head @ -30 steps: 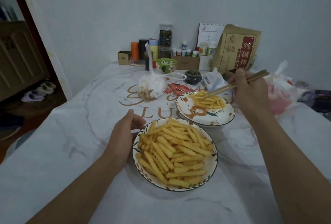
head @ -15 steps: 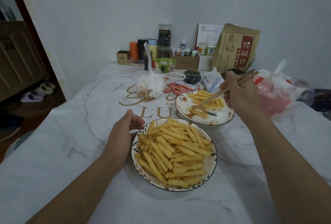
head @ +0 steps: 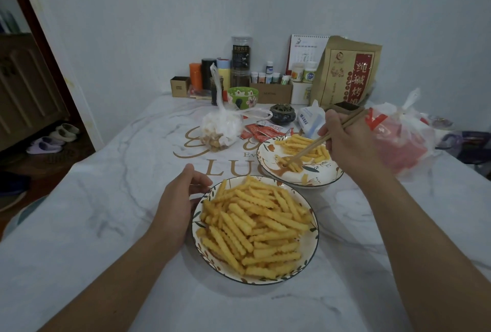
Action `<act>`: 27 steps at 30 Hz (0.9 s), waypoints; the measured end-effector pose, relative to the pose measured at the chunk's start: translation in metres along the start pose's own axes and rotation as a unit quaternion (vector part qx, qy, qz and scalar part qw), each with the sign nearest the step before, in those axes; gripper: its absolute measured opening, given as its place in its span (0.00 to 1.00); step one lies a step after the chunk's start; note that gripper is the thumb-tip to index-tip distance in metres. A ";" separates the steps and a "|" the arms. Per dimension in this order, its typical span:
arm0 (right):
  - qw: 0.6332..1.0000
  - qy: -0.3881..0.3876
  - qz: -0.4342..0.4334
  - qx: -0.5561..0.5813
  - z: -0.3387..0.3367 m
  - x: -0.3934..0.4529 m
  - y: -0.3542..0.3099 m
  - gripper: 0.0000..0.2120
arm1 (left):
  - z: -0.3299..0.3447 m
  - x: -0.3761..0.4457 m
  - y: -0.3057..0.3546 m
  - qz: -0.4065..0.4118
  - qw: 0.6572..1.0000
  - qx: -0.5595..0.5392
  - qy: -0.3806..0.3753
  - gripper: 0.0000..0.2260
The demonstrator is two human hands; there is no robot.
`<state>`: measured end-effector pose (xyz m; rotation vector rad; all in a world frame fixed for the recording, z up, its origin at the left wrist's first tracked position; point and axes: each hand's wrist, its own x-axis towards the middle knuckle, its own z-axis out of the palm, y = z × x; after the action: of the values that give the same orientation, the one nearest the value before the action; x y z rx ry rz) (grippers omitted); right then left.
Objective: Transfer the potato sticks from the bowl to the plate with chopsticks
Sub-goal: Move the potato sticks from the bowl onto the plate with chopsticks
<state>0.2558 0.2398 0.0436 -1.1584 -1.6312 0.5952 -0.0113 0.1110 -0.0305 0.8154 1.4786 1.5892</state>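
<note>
In the head view, a big bowl (head: 314, 228) is seen at the near side of the white marble-look table (head: 93, 225). The bowl is piled full of wavy yellow potato sticks (head: 255, 228). The left hand (head: 176, 206) is placed at the bowl's left rim, with the thumb and fingers curled round the edge, so the bowl is held.

A plate (head: 322, 176) with a leaf and flower pattern is set just behind the bowl, a little to the right, and the two rims are very close. A small heap of potato sticks (head: 303, 147) is seen on the far part of the plate. A few more sticks (head: 289, 165) are seen near the plate's middle.

A pair of wooden chopsticks (head: 316, 144) is gripped by the right hand (head: 348, 143), with the fingers curled round them. The chopsticks are pointed down and to the left, and their tips are seen among the few sticks in the middle of the plate. Whether a stick is pinched between the tips cannot be told.

Behind the plate, a clear bag of snacks (head: 220, 129), red sauce packets (head: 263, 131) and a green cup (head: 243, 96) are seen. A brown paper bag (head: 348, 74) is stood against the wall. A red and white plastic bag (head: 398, 135) is seen to the right of the right hand.
</note>
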 end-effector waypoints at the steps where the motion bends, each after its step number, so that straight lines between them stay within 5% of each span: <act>1: 1.000 0.012 -0.003 -0.009 0.001 0.000 -0.001 0.24 | 0.000 0.000 0.000 0.000 1.000 0.001 0.001 0.24; 6: 0.983 0.095 0.049 0.148 -0.001 -0.003 -0.023 0.27 | -0.001 -0.001 0.001 -0.004 1.000 0.002 0.002 0.24; 10: 0.970 0.002 0.023 0.243 -0.002 -0.011 -0.050 0.27 | -0.002 -0.001 0.001 -0.011 1.000 -0.002 0.005 0.24; 22: 0.969 -0.128 0.027 0.212 0.030 -0.026 -0.057 0.25 | -0.001 0.000 0.002 -0.017 1.000 -0.017 0.008 0.23; 27: 0.964 -0.068 0.062 0.250 0.015 -0.014 -0.052 0.21 | -0.001 0.001 0.001 -0.015 1.000 -0.015 0.006 0.23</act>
<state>0.2216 0.2074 0.0741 -0.8581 -1.4099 1.1169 -0.0125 0.1112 -0.0296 0.7646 1.4658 1.5929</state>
